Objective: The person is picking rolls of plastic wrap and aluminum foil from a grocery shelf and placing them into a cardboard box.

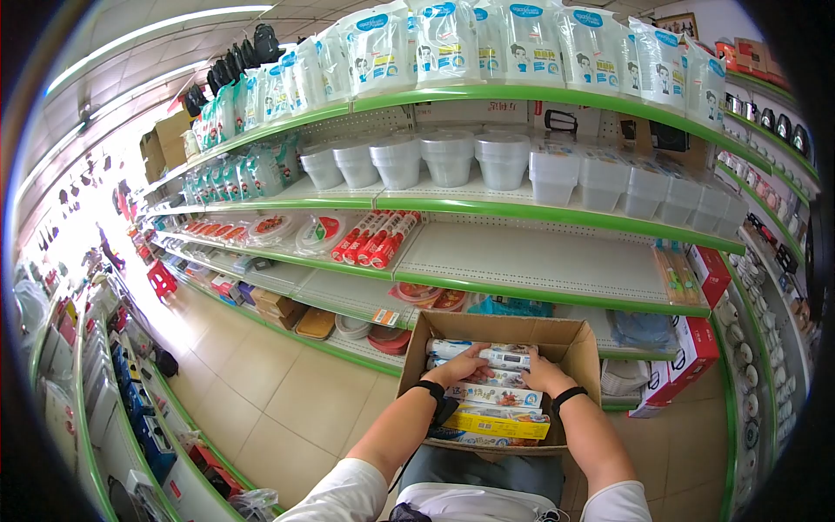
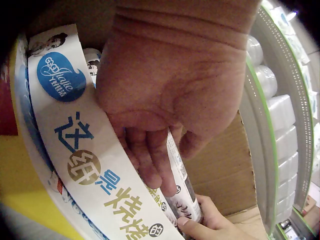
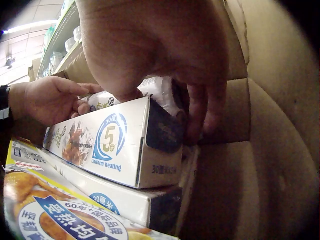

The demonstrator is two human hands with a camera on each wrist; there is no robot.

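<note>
Both hands reach into an open cardboard box (image 1: 584,344). My left hand (image 1: 461,367) and my right hand (image 1: 546,376) grip a white printed, plastic-wrapped roll (image 1: 506,358) near its two ends. In the right wrist view, the right thumb lies on the near side of the roll's end, with the fingers over its far side. From the left wrist view, the left fingers reach down over the roll, their tips partly hidden by a white printed carton (image 2: 85,135). That long carton lies in front of the hands, and a yellow carton (image 1: 496,426) is nearer my body.
A green-edged shelf unit (image 1: 522,291) stands beyond the box, holding red-wrapped rolls (image 1: 376,238), plastic tubs (image 1: 448,159) and bagged goods (image 1: 448,43). Red-and-white boxes (image 1: 687,365) are at the right. Another shelf row (image 1: 113,418) lines the aisle's left, above a tiled floor (image 1: 270,400).
</note>
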